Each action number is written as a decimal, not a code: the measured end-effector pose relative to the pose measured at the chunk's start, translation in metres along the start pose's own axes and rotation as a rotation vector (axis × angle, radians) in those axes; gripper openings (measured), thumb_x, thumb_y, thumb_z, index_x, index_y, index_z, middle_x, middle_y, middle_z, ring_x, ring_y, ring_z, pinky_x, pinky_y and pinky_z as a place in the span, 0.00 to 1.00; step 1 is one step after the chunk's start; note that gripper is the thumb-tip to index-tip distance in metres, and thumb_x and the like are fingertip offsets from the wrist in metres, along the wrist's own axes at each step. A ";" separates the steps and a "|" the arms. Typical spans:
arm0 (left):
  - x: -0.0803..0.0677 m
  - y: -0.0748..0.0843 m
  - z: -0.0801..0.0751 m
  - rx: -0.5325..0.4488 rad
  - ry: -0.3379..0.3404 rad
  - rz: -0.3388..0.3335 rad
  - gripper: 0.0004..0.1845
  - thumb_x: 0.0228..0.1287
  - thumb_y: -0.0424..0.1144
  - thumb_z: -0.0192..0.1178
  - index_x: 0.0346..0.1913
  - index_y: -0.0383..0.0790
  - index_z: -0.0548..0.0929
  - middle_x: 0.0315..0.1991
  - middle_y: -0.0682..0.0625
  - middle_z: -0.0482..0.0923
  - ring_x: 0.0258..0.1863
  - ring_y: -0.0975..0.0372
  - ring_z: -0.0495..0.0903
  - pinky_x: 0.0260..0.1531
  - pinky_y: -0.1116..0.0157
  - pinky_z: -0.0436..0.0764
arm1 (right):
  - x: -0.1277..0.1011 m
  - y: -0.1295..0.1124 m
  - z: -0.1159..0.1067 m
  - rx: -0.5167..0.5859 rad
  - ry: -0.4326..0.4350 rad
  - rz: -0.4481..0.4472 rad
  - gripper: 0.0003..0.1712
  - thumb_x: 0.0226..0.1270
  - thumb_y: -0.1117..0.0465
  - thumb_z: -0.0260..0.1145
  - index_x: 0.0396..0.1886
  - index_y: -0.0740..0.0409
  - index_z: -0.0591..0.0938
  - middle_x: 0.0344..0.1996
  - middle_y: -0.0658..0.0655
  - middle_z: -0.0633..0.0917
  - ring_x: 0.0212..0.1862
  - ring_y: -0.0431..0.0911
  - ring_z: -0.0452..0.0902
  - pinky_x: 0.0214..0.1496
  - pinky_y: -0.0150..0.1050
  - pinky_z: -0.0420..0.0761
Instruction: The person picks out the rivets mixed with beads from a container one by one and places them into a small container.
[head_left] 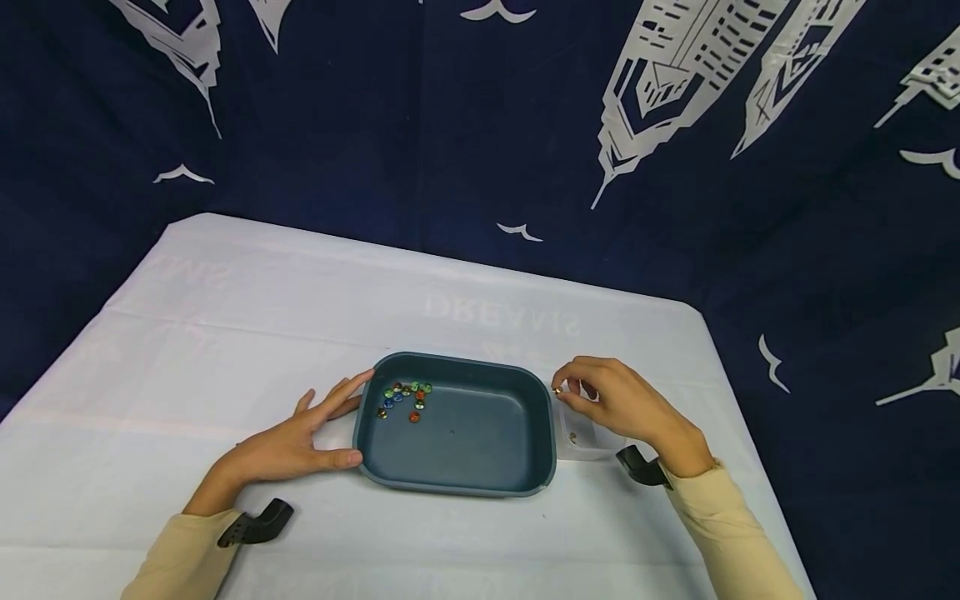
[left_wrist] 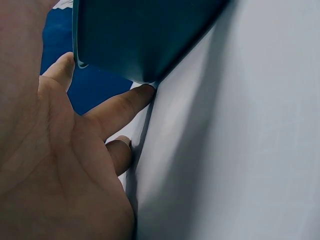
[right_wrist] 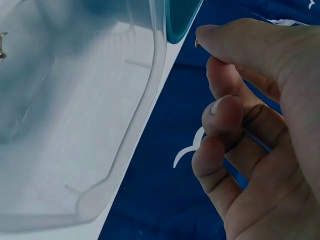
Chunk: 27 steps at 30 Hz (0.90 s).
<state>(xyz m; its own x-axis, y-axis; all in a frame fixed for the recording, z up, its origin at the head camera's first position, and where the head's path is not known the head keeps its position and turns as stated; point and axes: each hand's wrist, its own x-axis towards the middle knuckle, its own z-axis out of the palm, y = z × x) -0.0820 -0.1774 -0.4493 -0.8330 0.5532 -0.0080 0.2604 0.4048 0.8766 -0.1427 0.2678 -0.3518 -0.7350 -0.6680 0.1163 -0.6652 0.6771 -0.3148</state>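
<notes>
1. The left hand (head_left: 300, 442) is lying flat on the white tablecloth (head_left: 187, 350) with its fingers straight and spread, holding nothing. Its fingertips are touching the left wall of the tray; the left wrist view is showing one fingertip (left_wrist: 142, 92) pressing against the tray's lower edge.
2. A black wrist mount (head_left: 258, 525) is sitting at the cuff of the cream left sleeve (head_left: 180, 558), at about 7 o'clock from the tray.
3. The dark teal tray (head_left: 457, 479) is resting on the tablecloth between the two hands (rectangular, with rounded corners).
4. A cluster of small coloured beads (head_left: 405, 398) is lying in the tray's far-left corner, at about 10 o'clock from the tray's middle; green, blue, red and orange ones are showing.
5. The right hand (head_left: 622, 408) is hovering above the tray's right rim with fingers curled, thumb and forefinger pinching a small brownish bead (head_left: 557, 389). In the right wrist view the bead is barely showing at the fingertips (right_wrist: 205, 37).
6. A clear plastic container (head_left: 585, 442) is standing just beside the tray at 3 o'clock, largely under the right hand; one small bead (head_left: 573, 436) is lying inside it.
7. A dark blue backdrop (head_left: 450, 125) with white printing is hanging behind the table.
</notes>
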 end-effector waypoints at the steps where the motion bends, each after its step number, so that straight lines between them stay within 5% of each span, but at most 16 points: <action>1: 0.000 0.000 0.000 0.001 0.000 0.000 0.54 0.62 0.47 0.71 0.81 0.65 0.44 0.78 0.43 0.58 0.75 0.41 0.60 0.67 0.29 0.23 | -0.001 0.000 -0.001 -0.002 0.002 0.002 0.06 0.65 0.64 0.71 0.40 0.50 0.86 0.26 0.39 0.77 0.26 0.34 0.69 0.26 0.28 0.72; 27: 0.001 0.000 0.001 0.001 0.003 0.002 0.54 0.62 0.47 0.71 0.81 0.65 0.44 0.78 0.43 0.58 0.75 0.41 0.61 0.66 0.29 0.22 | -0.028 0.010 -0.002 -0.021 0.017 0.070 0.08 0.62 0.65 0.73 0.40 0.51 0.86 0.26 0.38 0.76 0.27 0.38 0.70 0.28 0.29 0.72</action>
<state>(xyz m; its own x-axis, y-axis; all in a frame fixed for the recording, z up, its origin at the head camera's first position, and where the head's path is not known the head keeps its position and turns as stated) -0.0819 -0.1763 -0.4502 -0.8338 0.5520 -0.0047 0.2627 0.4043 0.8761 -0.1291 0.2941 -0.3563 -0.7821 -0.6133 0.1103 -0.6142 0.7287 -0.3030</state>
